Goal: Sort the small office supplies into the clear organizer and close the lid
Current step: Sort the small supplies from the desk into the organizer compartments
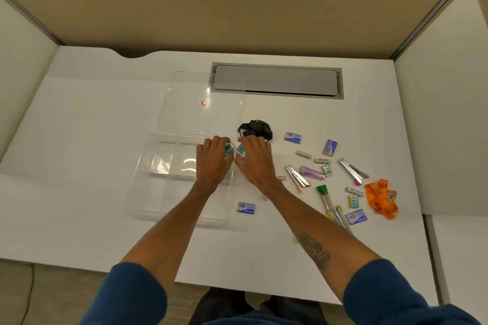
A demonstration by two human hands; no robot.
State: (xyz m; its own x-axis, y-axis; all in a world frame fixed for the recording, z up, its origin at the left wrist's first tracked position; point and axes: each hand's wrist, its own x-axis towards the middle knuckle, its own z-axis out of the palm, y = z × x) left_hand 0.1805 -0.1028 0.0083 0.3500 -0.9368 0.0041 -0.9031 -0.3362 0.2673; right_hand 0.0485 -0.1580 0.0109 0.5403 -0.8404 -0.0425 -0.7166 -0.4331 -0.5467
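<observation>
The clear organizer [158, 179] lies open on the white desk, its lid [184, 103] flat behind it. My left hand [212, 161] hovers over the organizer's back right compartment, fingers closed on a small teal-and-white packet [228, 150]. Right beside it, my right hand [254, 159] grips a second teal packet [240, 150] at the organizer's right rim. Loose supplies lie to the right: blue staple boxes [292, 137], silver staple removers [298, 176], a purple stapler [311, 172], a green-capped tube [324, 195]. One blue box [246, 207] rests by the organizer's front right corner.
A black lanyard bundle [255, 128] sits just behind my right hand. An orange lanyard [381, 198] lies at the far right. A grey cable hatch [277, 80] is set into the desk's back. Beige partition walls enclose the desk on three sides.
</observation>
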